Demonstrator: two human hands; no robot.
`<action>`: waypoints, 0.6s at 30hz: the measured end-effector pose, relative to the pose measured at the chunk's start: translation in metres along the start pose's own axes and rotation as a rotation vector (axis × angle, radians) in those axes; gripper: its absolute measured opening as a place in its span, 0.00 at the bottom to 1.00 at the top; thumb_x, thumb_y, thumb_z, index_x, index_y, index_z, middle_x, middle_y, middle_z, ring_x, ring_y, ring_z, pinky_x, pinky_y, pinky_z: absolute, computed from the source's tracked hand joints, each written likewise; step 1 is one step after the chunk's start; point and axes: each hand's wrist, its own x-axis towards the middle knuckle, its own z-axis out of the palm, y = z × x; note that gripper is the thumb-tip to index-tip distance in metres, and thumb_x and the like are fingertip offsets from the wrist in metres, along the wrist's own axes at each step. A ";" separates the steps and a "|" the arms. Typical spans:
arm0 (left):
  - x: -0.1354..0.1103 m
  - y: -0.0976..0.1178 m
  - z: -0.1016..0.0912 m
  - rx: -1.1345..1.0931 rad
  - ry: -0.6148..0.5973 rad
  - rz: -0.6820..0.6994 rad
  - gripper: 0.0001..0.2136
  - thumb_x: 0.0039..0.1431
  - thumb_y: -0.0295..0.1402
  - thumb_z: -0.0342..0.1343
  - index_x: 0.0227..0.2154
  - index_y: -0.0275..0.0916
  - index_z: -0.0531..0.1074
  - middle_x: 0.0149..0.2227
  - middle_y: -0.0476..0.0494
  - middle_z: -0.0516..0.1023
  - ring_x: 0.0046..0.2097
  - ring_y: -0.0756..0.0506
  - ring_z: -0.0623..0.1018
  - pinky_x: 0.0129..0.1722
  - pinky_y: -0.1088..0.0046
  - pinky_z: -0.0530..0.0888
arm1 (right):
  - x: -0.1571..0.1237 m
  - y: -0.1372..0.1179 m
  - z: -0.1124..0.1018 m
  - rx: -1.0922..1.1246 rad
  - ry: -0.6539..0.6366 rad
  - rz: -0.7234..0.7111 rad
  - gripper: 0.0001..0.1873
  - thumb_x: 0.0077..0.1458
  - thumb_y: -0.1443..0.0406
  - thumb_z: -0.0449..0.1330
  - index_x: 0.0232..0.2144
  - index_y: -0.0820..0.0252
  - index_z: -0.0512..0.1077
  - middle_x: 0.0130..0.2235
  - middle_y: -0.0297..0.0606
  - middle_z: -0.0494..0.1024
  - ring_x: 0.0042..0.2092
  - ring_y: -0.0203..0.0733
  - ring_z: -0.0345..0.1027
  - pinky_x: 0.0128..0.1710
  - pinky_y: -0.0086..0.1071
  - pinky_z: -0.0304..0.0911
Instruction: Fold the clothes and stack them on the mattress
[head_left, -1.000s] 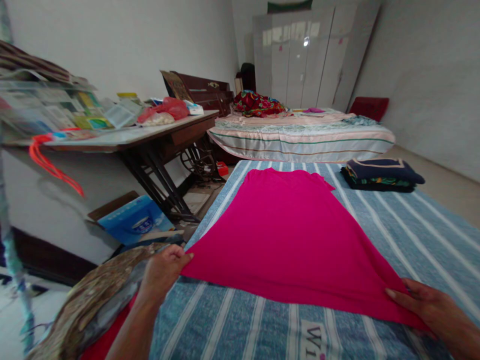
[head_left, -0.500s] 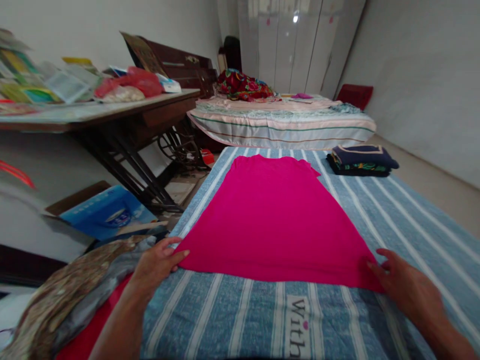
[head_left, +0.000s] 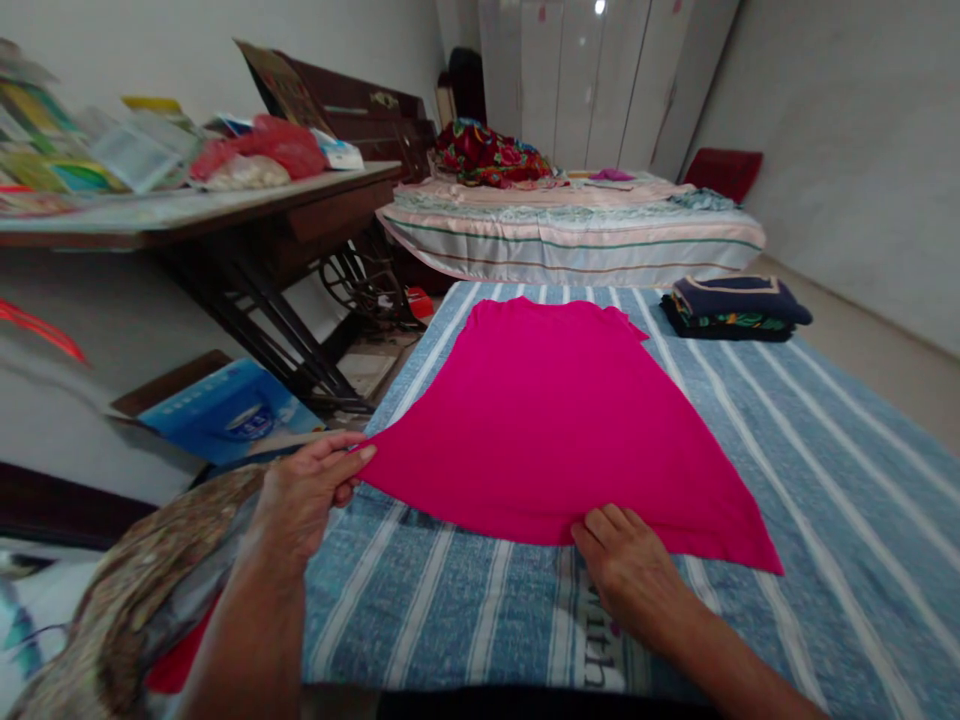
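Note:
A bright pink T-shirt (head_left: 540, 420) lies spread on a blue striped bedsheet (head_left: 450, 640), its neckline at the far end and its hem toward me. My left hand (head_left: 315, 490) pinches the hem's left corner and lifts it a little off the sheet, pulling that side into a curve. At the middle of the hem, my right hand (head_left: 622, 560) has its fingers curled down against the cloth edge. The fingertips are partly hidden, but they appear closed on the hem. The hem's right corner lies flat and free on the sheet.
Folded dark clothes (head_left: 735, 308) are stacked at the back right of the bed. Loose clothes (head_left: 150, 580) pile up at the lower left. A blue box (head_left: 232, 410) and a cluttered sewing table (head_left: 285, 200) stand on the left. Another bed (head_left: 570, 235) lies beyond.
My right hand has left the hem's right corner and moved left to the middle of the hem. My left hand has raised its corner slightly.

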 end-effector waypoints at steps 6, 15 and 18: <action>0.004 0.002 0.003 -0.013 0.019 0.018 0.20 0.34 0.35 0.66 0.32 0.32 0.70 0.17 0.56 0.68 0.17 0.58 0.60 0.16 0.81 0.53 | 0.009 0.000 0.002 -0.056 -0.021 0.012 0.09 0.47 0.76 0.60 0.32 0.61 0.70 0.31 0.40 0.71 0.33 0.44 0.60 0.33 0.36 0.51; 0.010 -0.006 -0.004 -0.009 0.060 -0.001 0.19 0.33 0.35 0.66 0.30 0.33 0.70 0.16 0.57 0.67 0.17 0.57 0.60 0.16 0.80 0.53 | 0.009 0.015 -0.001 0.114 0.009 -0.020 0.08 0.51 0.75 0.53 0.28 0.60 0.68 0.29 0.35 0.69 0.32 0.40 0.60 0.32 0.33 0.51; 0.006 -0.008 -0.012 0.002 0.092 -0.019 0.20 0.30 0.36 0.66 0.30 0.34 0.70 0.17 0.57 0.67 0.18 0.57 0.59 0.17 0.81 0.53 | 0.005 0.011 -0.006 0.179 -0.034 -0.075 0.07 0.50 0.75 0.53 0.28 0.59 0.67 0.29 0.35 0.69 0.32 0.39 0.60 0.32 0.33 0.52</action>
